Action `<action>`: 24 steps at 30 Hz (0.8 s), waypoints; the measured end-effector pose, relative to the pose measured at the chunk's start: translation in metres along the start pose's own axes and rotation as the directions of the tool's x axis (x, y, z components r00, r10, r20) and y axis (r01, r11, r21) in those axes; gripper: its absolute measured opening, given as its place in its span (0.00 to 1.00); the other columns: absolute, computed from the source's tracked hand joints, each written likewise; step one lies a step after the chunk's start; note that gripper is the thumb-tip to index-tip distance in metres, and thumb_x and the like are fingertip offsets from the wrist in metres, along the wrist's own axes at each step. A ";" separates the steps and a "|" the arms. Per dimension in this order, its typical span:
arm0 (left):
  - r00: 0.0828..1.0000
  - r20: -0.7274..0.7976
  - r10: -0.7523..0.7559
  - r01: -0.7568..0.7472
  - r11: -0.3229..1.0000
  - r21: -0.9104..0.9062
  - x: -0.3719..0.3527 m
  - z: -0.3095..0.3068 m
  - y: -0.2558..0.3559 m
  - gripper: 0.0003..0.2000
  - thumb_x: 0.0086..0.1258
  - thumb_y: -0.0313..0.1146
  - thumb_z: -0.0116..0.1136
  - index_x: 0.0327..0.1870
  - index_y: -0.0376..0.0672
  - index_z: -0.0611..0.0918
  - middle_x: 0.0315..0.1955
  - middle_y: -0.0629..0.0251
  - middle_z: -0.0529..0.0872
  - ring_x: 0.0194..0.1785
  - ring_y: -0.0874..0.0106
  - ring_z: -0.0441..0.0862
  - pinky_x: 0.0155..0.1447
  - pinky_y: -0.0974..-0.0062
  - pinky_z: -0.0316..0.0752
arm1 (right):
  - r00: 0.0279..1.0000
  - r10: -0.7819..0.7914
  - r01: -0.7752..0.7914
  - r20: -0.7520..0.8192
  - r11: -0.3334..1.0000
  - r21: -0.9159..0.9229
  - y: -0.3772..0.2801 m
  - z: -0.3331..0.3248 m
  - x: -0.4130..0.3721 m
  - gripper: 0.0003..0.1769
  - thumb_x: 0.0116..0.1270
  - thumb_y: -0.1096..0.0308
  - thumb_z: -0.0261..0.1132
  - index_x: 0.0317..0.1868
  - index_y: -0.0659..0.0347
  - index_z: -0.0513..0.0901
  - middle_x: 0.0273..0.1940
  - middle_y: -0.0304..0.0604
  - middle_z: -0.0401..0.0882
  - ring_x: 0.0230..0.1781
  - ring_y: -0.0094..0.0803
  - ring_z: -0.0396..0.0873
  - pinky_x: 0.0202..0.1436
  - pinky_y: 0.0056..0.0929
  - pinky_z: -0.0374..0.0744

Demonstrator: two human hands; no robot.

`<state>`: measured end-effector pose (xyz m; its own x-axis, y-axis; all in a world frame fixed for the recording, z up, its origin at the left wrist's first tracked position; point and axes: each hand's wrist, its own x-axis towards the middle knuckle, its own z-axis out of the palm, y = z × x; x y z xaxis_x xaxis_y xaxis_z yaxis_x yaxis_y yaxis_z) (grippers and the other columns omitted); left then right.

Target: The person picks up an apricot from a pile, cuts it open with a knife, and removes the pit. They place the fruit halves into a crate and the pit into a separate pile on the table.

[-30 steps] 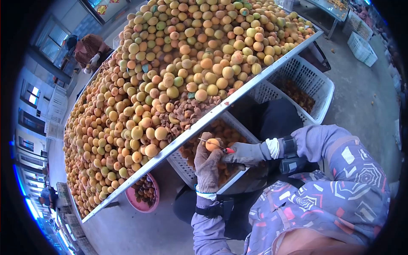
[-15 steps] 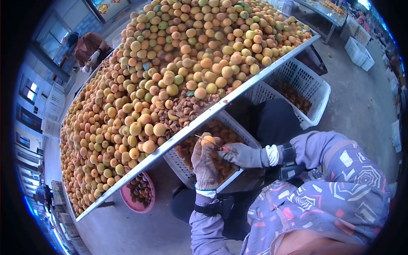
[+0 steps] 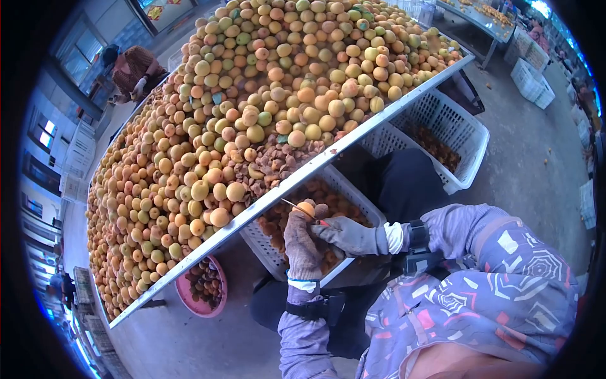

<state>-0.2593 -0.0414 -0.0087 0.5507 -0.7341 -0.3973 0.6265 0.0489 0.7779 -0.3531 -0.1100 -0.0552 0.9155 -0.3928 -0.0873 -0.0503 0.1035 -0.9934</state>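
Note:
My left hand point(image 3: 302, 247), in a grey work glove, holds an orange apricot point(image 3: 305, 208) at its fingertips. My right hand point(image 3: 348, 235), gloved too, is closed around the red handle of a thin-bladed knife point(image 3: 297, 206), whose blade lies across the fruit. Both hands are close together above a white crate point(image 3: 264, 251) of orange fruit pieces. Just beyond the crate, a metal-edged table point(image 3: 252, 208) bears a large heap of apricots point(image 3: 202, 151). A pile of brown pits or scraps point(image 3: 278, 158) lies near its edge.
Beneath the table stands a pink basin point(image 3: 189, 294) with dark pieces in it. Another white crate point(image 3: 473, 148) with fruit pieces is beyond my right knee. A person point(image 3: 131, 68) works at the table's far left side. More crates point(image 3: 532, 83) stand at the upper right.
My right hand has shifted slightly left, nearer my left hand. The knife blade now reaches farther left over the apricot. The far person's arms have moved apart.

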 end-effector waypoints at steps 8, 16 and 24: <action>0.991 -0.027 0.128 -0.124 0.986 0.114 -0.003 0.005 0.001 0.19 0.70 0.46 0.51 0.50 0.38 0.76 0.38 0.59 0.84 0.35 0.72 0.81 0.37 0.77 0.78 | 0.939 0.344 -0.344 -0.014 0.939 0.019 -0.050 -0.001 -0.006 0.17 0.71 0.58 0.53 0.50 0.63 0.76 0.44 0.48 0.79 0.49 0.40 0.76 0.53 0.32 0.73; 0.984 0.075 0.163 -0.173 0.974 0.147 0.009 -0.013 -0.008 0.18 0.70 0.45 0.53 0.47 0.37 0.77 0.36 0.59 0.84 0.33 0.75 0.79 0.37 0.79 0.76 | 0.962 0.274 -0.275 -0.010 0.960 -0.054 -0.041 -0.003 -0.005 0.17 0.72 0.58 0.51 0.48 0.62 0.77 0.43 0.46 0.78 0.47 0.37 0.76 0.53 0.31 0.73; 0.947 0.123 0.298 -0.321 0.899 0.299 0.002 -0.012 -0.001 0.17 0.71 0.43 0.51 0.45 0.36 0.77 0.34 0.59 0.83 0.33 0.74 0.80 0.40 0.79 0.76 | 0.937 0.325 -0.341 0.128 0.931 0.130 -0.065 -0.008 -0.012 0.16 0.72 0.52 0.50 0.43 0.55 0.74 0.21 0.32 0.71 0.19 0.19 0.70 0.20 0.18 0.67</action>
<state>-0.2523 -0.0350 -0.0161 0.6403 -0.7634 -0.0848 0.2210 0.0774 0.9722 -0.3639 -0.1196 0.0096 0.8925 -0.2174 -0.3952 -0.3070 0.3491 -0.8854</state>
